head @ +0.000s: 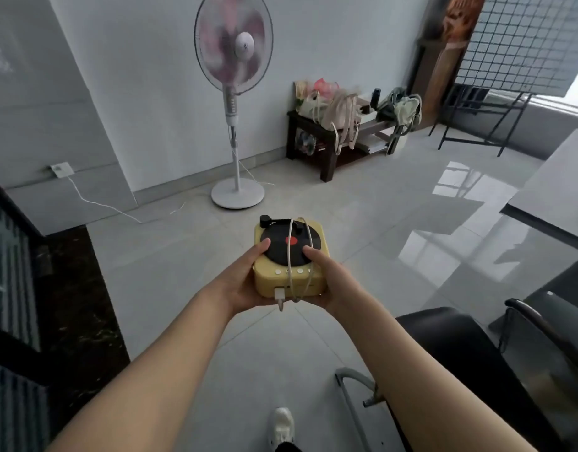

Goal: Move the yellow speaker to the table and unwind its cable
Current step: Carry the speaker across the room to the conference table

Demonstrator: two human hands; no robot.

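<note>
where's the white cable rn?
Head view, centre: the white cable is wound over the yellow speaker, which is held between the left hand and right hand; its plug hangs at the near face.

Head view, sole camera: sitting at the person's head, looking forward and down, wide-angle bending the edges. Speaker [278, 247] lying near, mid-frame; floor [170, 272] spreading below; fan [234, 50] and wall [150, 76] standing farther off.

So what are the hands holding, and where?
The yellow speaker, with its white cable wound round it. The left hand grips its left side and the right hand its right side, thumbs on top.
</note>
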